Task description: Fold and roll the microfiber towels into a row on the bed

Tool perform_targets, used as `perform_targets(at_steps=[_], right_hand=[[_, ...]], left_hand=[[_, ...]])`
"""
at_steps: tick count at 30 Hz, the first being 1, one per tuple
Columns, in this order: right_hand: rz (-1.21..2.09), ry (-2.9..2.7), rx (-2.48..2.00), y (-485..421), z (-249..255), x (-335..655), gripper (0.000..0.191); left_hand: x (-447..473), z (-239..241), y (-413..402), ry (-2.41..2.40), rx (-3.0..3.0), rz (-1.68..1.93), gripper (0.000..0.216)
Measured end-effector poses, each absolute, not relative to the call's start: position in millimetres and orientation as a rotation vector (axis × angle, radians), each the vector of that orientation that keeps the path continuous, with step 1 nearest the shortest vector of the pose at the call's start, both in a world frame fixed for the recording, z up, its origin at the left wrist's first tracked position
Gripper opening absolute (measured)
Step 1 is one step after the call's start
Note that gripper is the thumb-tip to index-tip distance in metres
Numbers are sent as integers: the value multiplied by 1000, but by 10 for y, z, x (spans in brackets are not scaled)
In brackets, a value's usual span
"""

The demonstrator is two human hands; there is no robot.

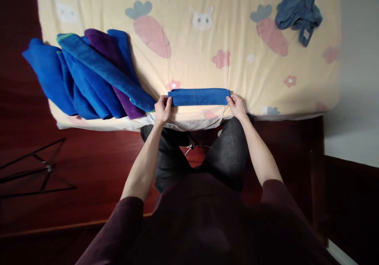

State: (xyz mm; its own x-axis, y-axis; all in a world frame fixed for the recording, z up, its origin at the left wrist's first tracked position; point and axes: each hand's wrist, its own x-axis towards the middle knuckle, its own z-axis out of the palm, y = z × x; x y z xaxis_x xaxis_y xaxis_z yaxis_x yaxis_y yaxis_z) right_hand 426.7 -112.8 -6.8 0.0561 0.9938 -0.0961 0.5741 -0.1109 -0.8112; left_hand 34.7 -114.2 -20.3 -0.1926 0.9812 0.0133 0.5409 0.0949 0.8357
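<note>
A blue towel [199, 97], folded into a long narrow strip, lies across the front part of the bed in front of me. My left hand [162, 108] pinches its left end between thumb and fingers. At the opposite end, my right hand [236, 105] grips the lower right corner the same way. Just left of my left hand, a heap of folded blue towels [85, 71] fans out, with a purple towel [102, 46] among them. One blue strip with a green edge reaches almost to my left fingers.
The bed [189, 68] has a cream sheet printed with carrots, flowers and rabbits. A crumpled blue-grey garment [299, 12] lies at its far right. Black metal stand legs [44, 168] are on the dark red floor [97, 158] at left. A pale wall [358, 79] borders the right side.
</note>
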Motion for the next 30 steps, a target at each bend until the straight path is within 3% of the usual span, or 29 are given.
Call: perform_targets(at_steps=[16, 22, 26, 28, 30], right_hand=[[803, -1406, -1847, -1086, -187, 4171, 48], [769, -1385, -2021, -1053, -16, 4130, 40], [733, -1465, -2155, -962, 136, 4141, 44], [681, -1511, -2208, -898, 216, 4163, 38], [606, -1594, -2186, -832, 303, 4182, 18]], left_hand=[[512, -157, -1076, 2007, 1353, 1012, 33], [579, -94, -989, 2108, 1283, 885, 26], [590, -25, -908, 2137, 1203, 856, 23], [577, 35, -918, 2110, 1128, 879, 21], [576, 107, -1015, 2044, 1030, 950, 21]])
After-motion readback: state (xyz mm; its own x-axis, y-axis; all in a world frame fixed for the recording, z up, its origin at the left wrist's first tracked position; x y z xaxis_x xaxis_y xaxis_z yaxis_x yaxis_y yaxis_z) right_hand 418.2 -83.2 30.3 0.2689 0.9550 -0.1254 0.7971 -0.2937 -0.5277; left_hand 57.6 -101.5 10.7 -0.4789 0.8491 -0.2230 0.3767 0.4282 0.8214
